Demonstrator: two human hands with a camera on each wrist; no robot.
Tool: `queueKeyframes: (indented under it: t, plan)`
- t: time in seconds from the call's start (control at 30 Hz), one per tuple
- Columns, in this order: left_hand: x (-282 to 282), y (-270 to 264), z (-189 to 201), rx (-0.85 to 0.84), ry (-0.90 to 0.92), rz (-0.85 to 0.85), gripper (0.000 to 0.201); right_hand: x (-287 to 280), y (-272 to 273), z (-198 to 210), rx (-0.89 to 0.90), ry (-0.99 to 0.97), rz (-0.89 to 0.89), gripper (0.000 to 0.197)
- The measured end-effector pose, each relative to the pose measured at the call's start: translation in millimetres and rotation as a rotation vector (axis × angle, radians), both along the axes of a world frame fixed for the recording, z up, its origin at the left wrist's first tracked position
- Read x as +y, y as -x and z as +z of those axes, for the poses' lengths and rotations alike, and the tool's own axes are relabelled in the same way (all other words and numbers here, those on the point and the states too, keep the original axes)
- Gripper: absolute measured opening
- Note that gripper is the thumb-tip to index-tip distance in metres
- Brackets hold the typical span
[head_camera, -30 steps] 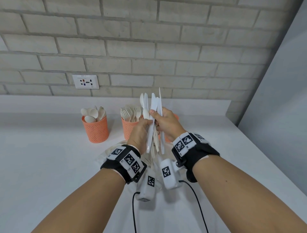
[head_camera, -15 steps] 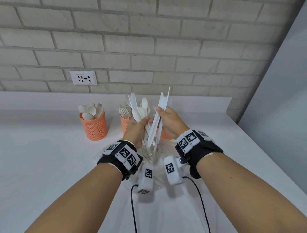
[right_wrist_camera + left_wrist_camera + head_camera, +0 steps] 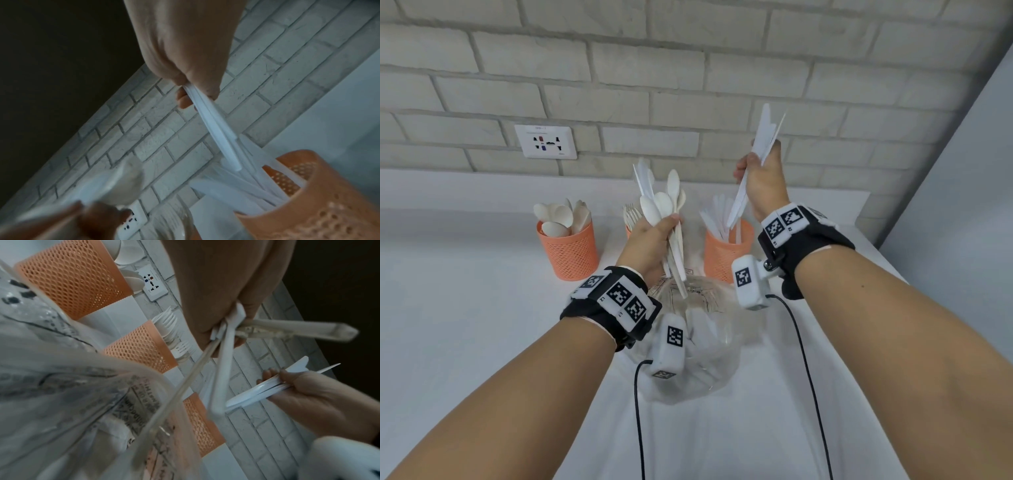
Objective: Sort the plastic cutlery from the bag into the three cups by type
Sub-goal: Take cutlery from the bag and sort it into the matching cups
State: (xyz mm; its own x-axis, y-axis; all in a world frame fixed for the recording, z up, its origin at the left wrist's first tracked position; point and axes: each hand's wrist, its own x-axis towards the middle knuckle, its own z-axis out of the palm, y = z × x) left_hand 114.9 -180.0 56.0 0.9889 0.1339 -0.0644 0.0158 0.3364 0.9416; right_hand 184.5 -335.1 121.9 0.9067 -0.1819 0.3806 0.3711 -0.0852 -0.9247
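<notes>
Orange cups point(image 3: 569, 249): three | left hand point(image 3: 650, 240) fingers grip spoon bundle point(image 3: 666, 205) | right hand point(image 3: 763, 178) fingers clutch knives point(image 3: 765, 137)

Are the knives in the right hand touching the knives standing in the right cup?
Cannot tell. In the right wrist view the held knives overlap the cup's knives, showing neither contact nor gap.

White plastic knives point(image 3: 755, 168) are being held upright above the right orange mesh cup point(image 3: 722, 255). A mixed spoon-and-knife bunch point(image 3: 666, 212) is being gripped over the clear bag point(image 3: 709, 342). Spoons are standing in the left cup point(image 3: 568, 251), forks in the middle cup point(image 3: 141, 345).
</notes>
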Motion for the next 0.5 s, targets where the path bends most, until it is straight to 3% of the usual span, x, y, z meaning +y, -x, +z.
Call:
queueKeyframes:
  t: [0.17, 0.4, 0.5]
  plan:
    - [2, -3, 7, 0.005, 0.047, 0.074, 0.021, 1, -16, -33, 0.092, 0.178, 0.025, 0.032]
    - [5, -1, 9, -0.039, 0.126, 0.017, 0.025, 2, -16, -56, 0.285, 0.436, 0.091, 0.036]
    - [6, 1, 13, -0.063, 0.142, 0.005, 0.022, 2, -9, -49, 0.187, 0.505, 0.044, 0.046]
